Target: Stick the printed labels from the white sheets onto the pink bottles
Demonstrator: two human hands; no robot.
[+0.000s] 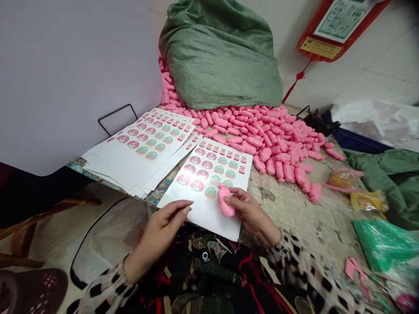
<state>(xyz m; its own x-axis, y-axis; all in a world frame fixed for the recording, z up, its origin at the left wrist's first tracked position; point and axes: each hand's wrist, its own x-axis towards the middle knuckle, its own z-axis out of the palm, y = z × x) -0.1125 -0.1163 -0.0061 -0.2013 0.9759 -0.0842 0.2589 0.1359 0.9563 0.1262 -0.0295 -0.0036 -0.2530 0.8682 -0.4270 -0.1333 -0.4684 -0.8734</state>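
My right hand pinches a small pink bottle-shaped piece between thumb and fingers, holding it over a white sticker sheet. Rows of round pink and green stickers and small red ones are printed on that sheet. At its lower left edge lies my left hand. The index finger is stretched out with the thumb close below it, and I see nothing between them. To the left is a stack of similar sticker sheets, overlapping and a little uneven.
A large heap of pink pieces spreads across the back of the worktable, under a green sack. On the right are small yellow packets, a green plastic bag and pink scissors. A pale panel stands at left.
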